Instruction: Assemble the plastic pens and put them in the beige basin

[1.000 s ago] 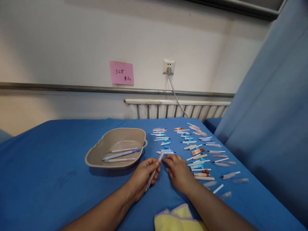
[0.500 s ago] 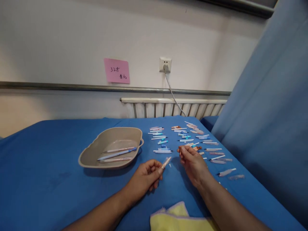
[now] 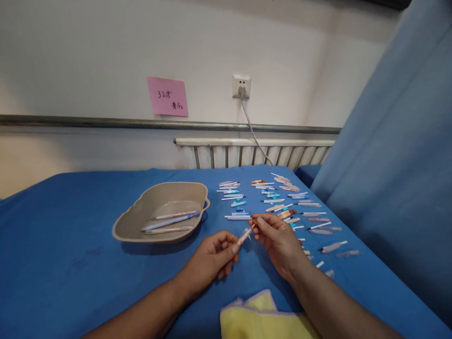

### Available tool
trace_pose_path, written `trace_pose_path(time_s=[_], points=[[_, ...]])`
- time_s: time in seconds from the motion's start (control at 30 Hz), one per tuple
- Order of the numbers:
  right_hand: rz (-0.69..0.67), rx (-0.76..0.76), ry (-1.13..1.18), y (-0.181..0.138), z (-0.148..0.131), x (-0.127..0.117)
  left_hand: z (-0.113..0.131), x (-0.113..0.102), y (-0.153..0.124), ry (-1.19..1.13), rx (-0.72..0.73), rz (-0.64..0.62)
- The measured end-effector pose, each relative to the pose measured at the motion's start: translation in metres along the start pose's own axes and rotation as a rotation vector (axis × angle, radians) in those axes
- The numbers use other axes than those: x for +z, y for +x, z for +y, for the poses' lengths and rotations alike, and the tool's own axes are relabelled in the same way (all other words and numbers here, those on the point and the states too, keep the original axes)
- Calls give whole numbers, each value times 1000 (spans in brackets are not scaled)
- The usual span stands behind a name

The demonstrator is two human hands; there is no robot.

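You are now bringing your right hand (image 3: 278,240) in to meet your left; half a second ago it was hanging off to the right, apart from the barrel. Your left hand (image 3: 213,256) is gripping a pale, clear-ended pen barrel (image 3: 243,236) between thumb and fingers, its end pointing up and toward the right hand. Your right thumb and forefinger are pinching a small brown piece (image 3: 254,225), which is sitting right at that end. Whether it is entering the barrel or only touching it, you are not showing clearly; your fingertips are covering part of the join.

For the work in hand, this shift seems to be turning two separate parts into one joint effort: your left hand is probably steadying while your right is doing the finer guiding.

Around your hands, little else is changing. Three pens (image 3: 170,221) are lying in the beige basin (image 3: 122,234), to the left of your left hand and beyond it. A small group of pen parts (image 3: 239,217) is lying just beyond your fingertips, and more loose parts (image 3: 332,247) are spreading to the right of your right hand. A yellow cloth (image 3: 252,324) is resting nearer you, below both hands.
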State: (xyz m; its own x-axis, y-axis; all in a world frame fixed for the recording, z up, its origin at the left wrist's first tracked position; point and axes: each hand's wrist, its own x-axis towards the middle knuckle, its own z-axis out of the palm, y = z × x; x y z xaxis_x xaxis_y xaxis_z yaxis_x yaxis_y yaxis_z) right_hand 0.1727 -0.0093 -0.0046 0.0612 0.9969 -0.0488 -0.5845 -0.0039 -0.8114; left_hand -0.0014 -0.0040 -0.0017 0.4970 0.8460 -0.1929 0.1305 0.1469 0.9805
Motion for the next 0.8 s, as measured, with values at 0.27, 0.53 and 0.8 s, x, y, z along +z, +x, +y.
trace_pose_path(time_s=[0.27,0.53,0.8], points=[[-68,-126,-163,-1,1,-2,4,-2,-2,-123,-58,-21],[-97,-98,-125,-2,3,0,2,-1,-3,-134,-50,-21],[-97,-77,-117,-4,3,0,4,-2,-2,-148,-5,-14]])
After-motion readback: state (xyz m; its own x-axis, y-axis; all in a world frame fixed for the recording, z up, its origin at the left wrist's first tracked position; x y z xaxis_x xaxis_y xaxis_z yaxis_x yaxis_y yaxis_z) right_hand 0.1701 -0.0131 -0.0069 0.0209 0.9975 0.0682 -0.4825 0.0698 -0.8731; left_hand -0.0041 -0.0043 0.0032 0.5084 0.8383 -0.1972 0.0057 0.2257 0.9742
